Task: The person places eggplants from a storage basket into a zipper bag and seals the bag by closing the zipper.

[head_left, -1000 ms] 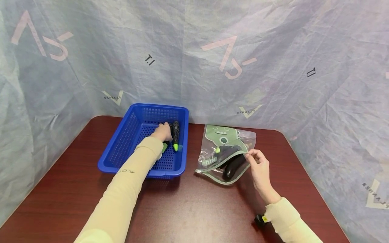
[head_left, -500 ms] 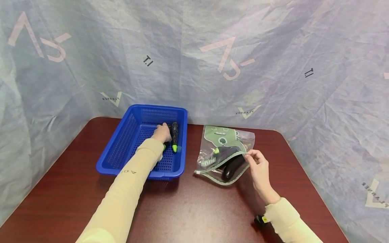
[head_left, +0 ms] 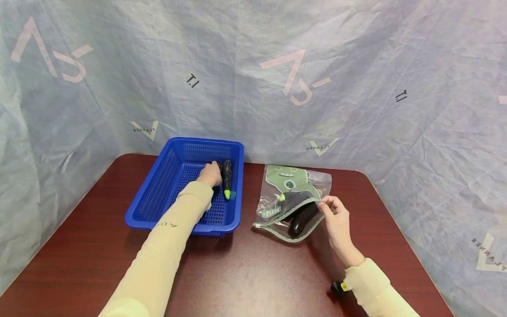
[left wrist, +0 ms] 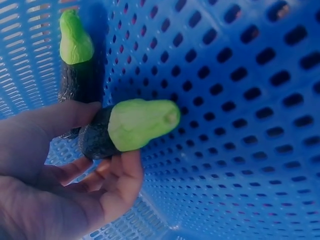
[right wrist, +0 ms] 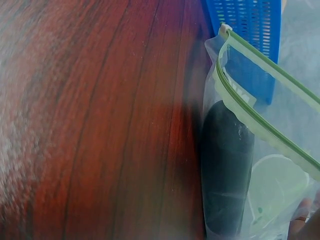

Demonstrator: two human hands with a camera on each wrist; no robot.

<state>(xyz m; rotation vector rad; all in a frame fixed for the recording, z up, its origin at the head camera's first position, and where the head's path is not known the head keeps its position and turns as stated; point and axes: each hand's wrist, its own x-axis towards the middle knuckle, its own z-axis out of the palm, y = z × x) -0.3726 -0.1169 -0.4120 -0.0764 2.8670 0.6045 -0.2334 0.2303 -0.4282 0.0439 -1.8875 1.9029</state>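
Note:
In the head view my left hand reaches into the blue plastic basket. The left wrist view shows its thumb and fingers gripping a dark, bumpy eggplant by the body, with the light green stem end sticking out. A second eggplant of the same look lies beside it along the basket's right side. My right hand pinches the edge of a clear zip bag with green print, holding its mouth apart. Inside the bag lie a smooth, glossy dark eggplant and another with a green stem.
The basket and the bag stand side by side on a dark red wooden table. A grey printed cloth hangs behind and at both sides. A small black object with a yellow tag is at the right wrist.
Both hands stay nearly where they were, the right one still pinching the bag. The green end near the left wrist shows a little less in the head view.

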